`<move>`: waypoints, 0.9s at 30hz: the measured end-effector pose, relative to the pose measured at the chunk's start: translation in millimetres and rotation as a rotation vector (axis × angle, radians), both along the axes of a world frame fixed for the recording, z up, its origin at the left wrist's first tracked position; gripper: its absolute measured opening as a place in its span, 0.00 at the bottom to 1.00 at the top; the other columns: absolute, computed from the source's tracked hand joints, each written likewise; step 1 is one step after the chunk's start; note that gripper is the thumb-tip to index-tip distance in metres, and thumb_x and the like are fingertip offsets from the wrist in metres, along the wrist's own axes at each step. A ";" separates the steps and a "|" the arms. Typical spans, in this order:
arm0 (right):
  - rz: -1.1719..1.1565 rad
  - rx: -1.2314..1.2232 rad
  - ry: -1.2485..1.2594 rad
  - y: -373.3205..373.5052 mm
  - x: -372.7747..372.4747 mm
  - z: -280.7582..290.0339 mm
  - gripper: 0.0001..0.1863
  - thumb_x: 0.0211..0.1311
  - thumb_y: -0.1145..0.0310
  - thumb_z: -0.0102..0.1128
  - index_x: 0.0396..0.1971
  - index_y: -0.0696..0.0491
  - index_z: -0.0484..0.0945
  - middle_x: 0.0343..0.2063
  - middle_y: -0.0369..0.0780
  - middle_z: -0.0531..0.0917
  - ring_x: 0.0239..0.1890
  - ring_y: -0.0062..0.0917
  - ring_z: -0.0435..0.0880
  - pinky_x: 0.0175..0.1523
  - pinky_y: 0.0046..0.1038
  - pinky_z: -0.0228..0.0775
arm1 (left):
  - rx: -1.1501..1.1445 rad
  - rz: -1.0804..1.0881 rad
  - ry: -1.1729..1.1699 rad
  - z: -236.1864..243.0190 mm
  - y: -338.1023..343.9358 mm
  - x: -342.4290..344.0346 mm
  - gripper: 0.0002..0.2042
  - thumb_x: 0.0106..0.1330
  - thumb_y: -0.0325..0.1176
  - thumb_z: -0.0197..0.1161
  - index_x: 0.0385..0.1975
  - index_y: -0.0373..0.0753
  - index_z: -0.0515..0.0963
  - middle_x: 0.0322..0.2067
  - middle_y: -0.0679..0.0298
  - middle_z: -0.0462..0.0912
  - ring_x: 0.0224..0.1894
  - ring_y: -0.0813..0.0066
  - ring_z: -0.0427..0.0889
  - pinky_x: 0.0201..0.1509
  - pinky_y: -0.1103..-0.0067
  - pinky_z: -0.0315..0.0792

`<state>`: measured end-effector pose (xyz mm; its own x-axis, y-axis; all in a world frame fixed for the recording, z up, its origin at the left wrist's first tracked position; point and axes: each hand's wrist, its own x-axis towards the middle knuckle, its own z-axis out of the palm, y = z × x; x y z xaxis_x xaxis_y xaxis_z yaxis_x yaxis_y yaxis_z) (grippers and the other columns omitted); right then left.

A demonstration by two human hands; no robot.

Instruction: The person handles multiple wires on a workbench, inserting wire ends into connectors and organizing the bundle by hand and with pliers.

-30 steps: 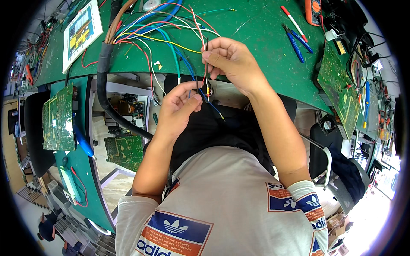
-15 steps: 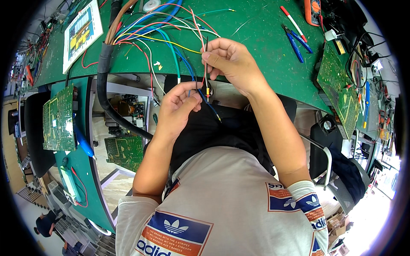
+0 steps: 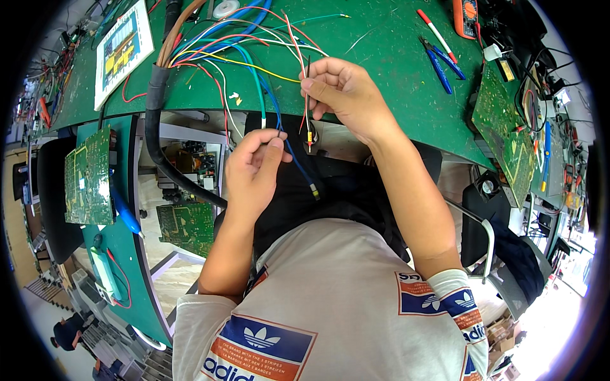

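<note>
My left hand (image 3: 253, 170) is closed in a pinch on a blue wire (image 3: 297, 164), whose pale-tipped end hangs over my dark-clothed lap. Just beyond the table's near edge, my right hand (image 3: 343, 92) pinches a red-and-white wire with a yellow and red end (image 3: 309, 137) pointing down toward me. A thin dark pointed piece (image 3: 309, 65) sticks up from the same fingers; its kind is unclear. These wires fan out of a thick black cable (image 3: 157, 89), together with yellow, white, red, and a thicker green wire (image 3: 259, 89).
On the green table (image 3: 381, 38) lie blue-handled cutters (image 3: 440, 65), a red-and-white pen (image 3: 436, 32) and an orange multimeter (image 3: 467, 16). Circuit boards stand at the right (image 3: 502, 133) and left (image 3: 90, 178). A printed sheet (image 3: 124, 54) lies at the upper left.
My left hand has moved left and slightly toward me, away from the red-and-white wire's end. The blue wire's tip has shifted left and nearer me. My right hand has hardly moved.
</note>
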<state>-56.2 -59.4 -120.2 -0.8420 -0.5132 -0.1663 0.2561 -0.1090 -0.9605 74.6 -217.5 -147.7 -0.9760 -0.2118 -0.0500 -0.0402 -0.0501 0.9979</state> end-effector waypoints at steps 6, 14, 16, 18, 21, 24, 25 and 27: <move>0.005 -0.008 0.002 0.8 -0.3 0.0 0.07 0.63 0.72 0.61 0.38 0.58 0.76 0.28 0.36 0.80 0.27 0.17 0.79 0.29 0.19 0.73 | -0.440 0.066 0.166 5.7 -17.0 0.5 0.06 0.67 0.25 0.59 0.40 0.31 0.78 0.30 0.65 0.79 0.29 0.84 0.76 0.32 0.85 0.70; 0.003 -0.016 -0.003 0.3 -1.1 -3.2 0.07 0.63 0.72 0.61 0.38 0.58 0.76 0.27 0.36 0.80 0.26 0.17 0.79 0.29 0.19 0.73 | -0.147 -0.023 -0.046 11.7 -19.6 -3.1 0.08 0.68 0.25 0.57 0.43 0.31 0.78 0.26 0.68 0.79 0.28 0.86 0.74 0.31 0.86 0.67; -0.014 -0.047 -0.007 -0.4 -0.3 -2.1 0.06 0.62 0.73 0.61 0.35 0.59 0.76 0.26 0.37 0.80 0.24 0.17 0.79 0.28 0.19 0.72 | -0.015 -0.089 -0.076 13.1 -20.7 -6.1 0.09 0.69 0.26 0.56 0.44 0.30 0.76 0.26 0.67 0.79 0.27 0.86 0.74 0.31 0.86 0.66; -0.024 -0.056 -0.009 -0.6 0.2 -1.1 0.06 0.62 0.73 0.62 0.34 0.59 0.76 0.25 0.37 0.80 0.23 0.18 0.78 0.28 0.19 0.72 | 0.030 -0.097 -0.102 14.9 -20.4 -8.4 0.09 0.70 0.26 0.55 0.44 0.29 0.76 0.25 0.68 0.79 0.26 0.86 0.74 0.30 0.87 0.65; -0.026 -0.045 -0.007 -0.3 0.4 -0.6 0.06 0.62 0.73 0.62 0.34 0.59 0.76 0.25 0.37 0.80 0.23 0.18 0.78 0.28 0.19 0.72 | 0.036 -0.081 -0.108 14.0 -19.0 -10.1 0.09 0.70 0.27 0.54 0.44 0.29 0.75 0.23 0.68 0.77 0.25 0.87 0.73 0.29 0.87 0.64; -0.022 -0.040 -0.003 0.2 0.7 -0.1 0.06 0.62 0.73 0.61 0.35 0.59 0.76 0.25 0.37 0.80 0.24 0.17 0.78 0.28 0.19 0.72 | 0.019 -0.077 -0.112 14.2 -19.7 -11.5 0.08 0.70 0.28 0.55 0.42 0.30 0.76 0.22 0.69 0.76 0.24 0.87 0.71 0.27 0.87 0.62; -0.015 -0.035 -0.001 0.5 0.9 0.2 0.06 0.63 0.73 0.61 0.36 0.59 0.76 0.26 0.37 0.80 0.25 0.17 0.78 0.29 0.19 0.73 | 0.014 -0.080 -0.115 14.5 -20.0 -12.0 0.08 0.70 0.28 0.55 0.42 0.30 0.76 0.22 0.69 0.76 0.24 0.88 0.71 0.27 0.87 0.62; -0.009 -0.030 0.000 0.7 0.8 0.2 0.06 0.63 0.73 0.60 0.37 0.59 0.76 0.27 0.36 0.80 0.25 0.17 0.78 0.29 0.19 0.73 | 0.026 -0.076 -0.136 15.0 -20.2 -11.9 0.08 0.70 0.29 0.56 0.42 0.30 0.76 0.22 0.69 0.76 0.23 0.88 0.71 0.26 0.87 0.62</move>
<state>-55.4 -58.7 -120.0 -0.8467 -0.5103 -0.1510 0.2550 -0.1400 -0.9568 62.7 -237.7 -132.7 -0.9731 -0.1346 -0.1869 -0.1792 -0.0674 0.9815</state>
